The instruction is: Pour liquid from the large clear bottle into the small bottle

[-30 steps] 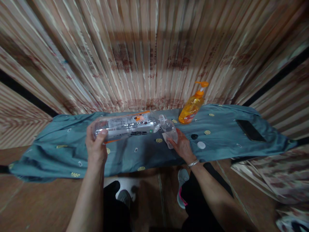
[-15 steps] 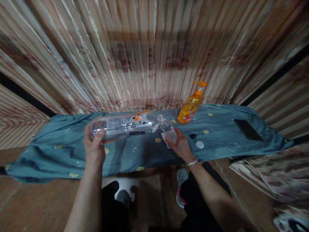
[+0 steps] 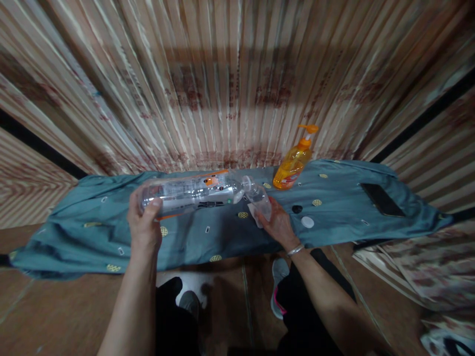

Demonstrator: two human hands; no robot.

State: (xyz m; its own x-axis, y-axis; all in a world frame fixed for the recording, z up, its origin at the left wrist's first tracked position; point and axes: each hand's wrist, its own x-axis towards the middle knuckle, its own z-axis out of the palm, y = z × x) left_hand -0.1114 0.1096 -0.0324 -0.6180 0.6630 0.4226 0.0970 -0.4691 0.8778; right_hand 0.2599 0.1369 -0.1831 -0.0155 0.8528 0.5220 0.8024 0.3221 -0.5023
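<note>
My left hand (image 3: 146,212) is wrapped round the base of a large clear plastic bottle (image 3: 193,192) with a white, orange and black label. The bottle lies nearly level in the air, its neck pointing right. At its mouth is a smaller clear bottle (image 3: 261,200), tilted with its opening up and to the left. My right hand (image 3: 276,222), with a silver bracelet at the wrist, is closed round this small bottle. The two mouths meet or overlap; I cannot tell whether liquid passes between them.
An orange pump bottle (image 3: 293,165) stands behind my right hand. A black cap (image 3: 297,209) and a white round lid (image 3: 307,222) lie on the teal cloth (image 3: 92,242). Farther right is a dark phone (image 3: 381,200). A pleated curtain (image 3: 230,89) hangs behind the table.
</note>
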